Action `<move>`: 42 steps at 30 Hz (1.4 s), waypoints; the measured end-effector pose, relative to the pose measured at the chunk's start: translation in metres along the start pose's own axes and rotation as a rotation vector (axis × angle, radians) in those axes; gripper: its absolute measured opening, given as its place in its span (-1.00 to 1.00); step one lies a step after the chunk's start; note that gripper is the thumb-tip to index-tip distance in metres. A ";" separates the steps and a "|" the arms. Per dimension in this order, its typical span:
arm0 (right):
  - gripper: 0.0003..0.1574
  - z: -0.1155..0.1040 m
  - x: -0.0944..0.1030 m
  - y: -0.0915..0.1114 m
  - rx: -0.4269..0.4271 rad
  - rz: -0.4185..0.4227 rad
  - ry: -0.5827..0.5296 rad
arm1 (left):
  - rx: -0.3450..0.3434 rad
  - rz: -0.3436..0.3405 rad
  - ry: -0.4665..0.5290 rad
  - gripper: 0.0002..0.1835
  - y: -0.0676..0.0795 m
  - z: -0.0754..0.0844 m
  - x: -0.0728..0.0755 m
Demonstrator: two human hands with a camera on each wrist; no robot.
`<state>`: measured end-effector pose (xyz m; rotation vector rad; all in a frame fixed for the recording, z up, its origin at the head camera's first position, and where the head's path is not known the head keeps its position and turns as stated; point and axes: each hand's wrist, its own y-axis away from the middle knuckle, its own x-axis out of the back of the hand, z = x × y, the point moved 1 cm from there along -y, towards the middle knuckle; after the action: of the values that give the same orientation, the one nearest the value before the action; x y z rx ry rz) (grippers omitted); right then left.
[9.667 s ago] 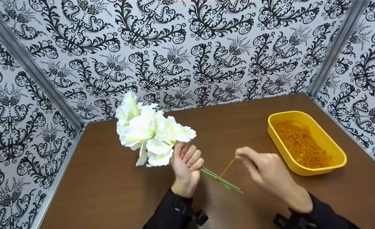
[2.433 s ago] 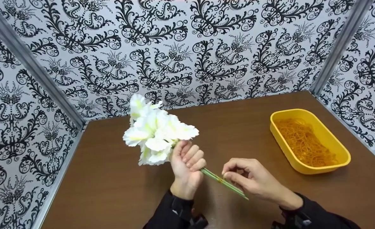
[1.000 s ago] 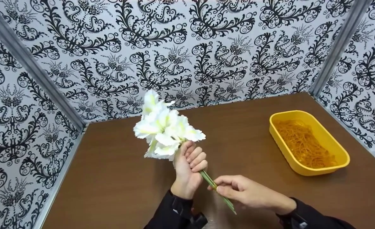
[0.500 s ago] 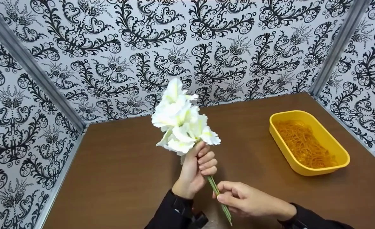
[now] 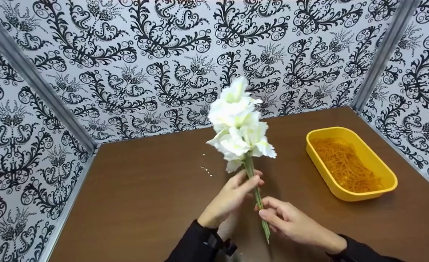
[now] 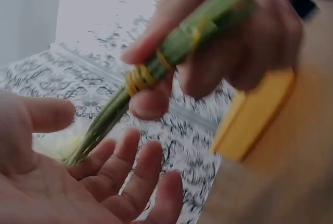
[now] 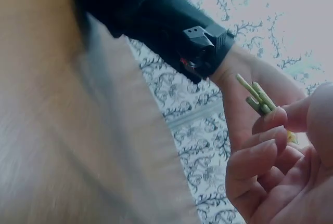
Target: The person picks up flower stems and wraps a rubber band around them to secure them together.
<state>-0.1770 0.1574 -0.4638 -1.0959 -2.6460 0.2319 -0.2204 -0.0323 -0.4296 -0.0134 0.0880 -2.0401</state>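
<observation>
A bunch of white artificial flowers (image 5: 238, 125) stands nearly upright above the table, blooms at the top. My right hand (image 5: 294, 223) pinches its green stems low down, thumb against fingers. Yellow rubber bands (image 6: 139, 78) circle the stems right where those fingertips hold, as the left wrist view shows. Higher up, my left hand (image 5: 227, 202) is loosened around the stems; in the left wrist view its thumb and fingers are spread, with the stems passing between them. The cut stem ends (image 7: 260, 99) poke out past the right fingers in the right wrist view.
A yellow plastic tub (image 5: 349, 196) with many loose rubber bands (image 5: 345, 163) stands on the brown table (image 5: 138, 189) at the right. Small white specks (image 5: 206, 170) lie left of the flowers. Patterned panels (image 5: 181, 72) enclose the back and sides.
The right hand stretched and worked a rubber band at the stems, then pinched them. The bunch has swung right and more upright. The left hand has let go of its fist grip.
</observation>
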 end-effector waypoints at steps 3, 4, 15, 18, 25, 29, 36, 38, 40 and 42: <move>-0.81 0.006 0.006 0.006 0.021 0.033 0.062 | -0.064 0.003 -0.236 -0.68 -0.003 -0.008 -0.003; -0.83 0.008 0.009 0.007 0.022 0.050 0.101 | -0.077 0.005 -0.300 -0.69 -0.004 -0.011 -0.005; -0.90 0.037 0.033 0.024 -0.052 0.207 0.526 | 0.021 -0.010 -0.470 -0.74 -0.034 -0.056 -0.022; -0.87 0.042 0.040 0.029 -0.130 0.221 0.588 | 0.066 -0.017 -0.476 -0.73 -0.041 -0.064 -0.027; -0.82 0.049 0.057 0.039 -0.231 0.158 0.608 | 0.102 -0.055 -0.543 -0.73 -0.053 -0.071 -0.038; -0.82 0.050 0.062 0.041 -0.234 0.132 0.637 | 0.092 -0.055 -0.615 -0.70 -0.059 -0.072 -0.044; -0.83 0.052 0.062 0.041 -0.228 0.181 0.656 | 0.069 0.025 -0.818 -0.68 -0.063 -0.076 -0.055; -0.69 0.052 0.062 0.041 -0.228 0.202 0.653 | 0.056 0.033 -0.878 -0.69 -0.063 -0.076 -0.057; -0.61 0.053 0.062 0.042 -0.218 0.217 0.662 | 0.047 0.035 -0.916 -0.69 -0.063 -0.076 -0.057; -0.58 0.054 0.063 0.042 -0.194 0.231 0.684 | 0.048 0.036 -0.930 -0.69 -0.063 -0.076 -0.057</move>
<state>-0.2075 0.2293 -0.5138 -1.2593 -1.9614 -0.3136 -0.2538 0.0515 -0.4994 -0.9063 -0.5350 -1.8162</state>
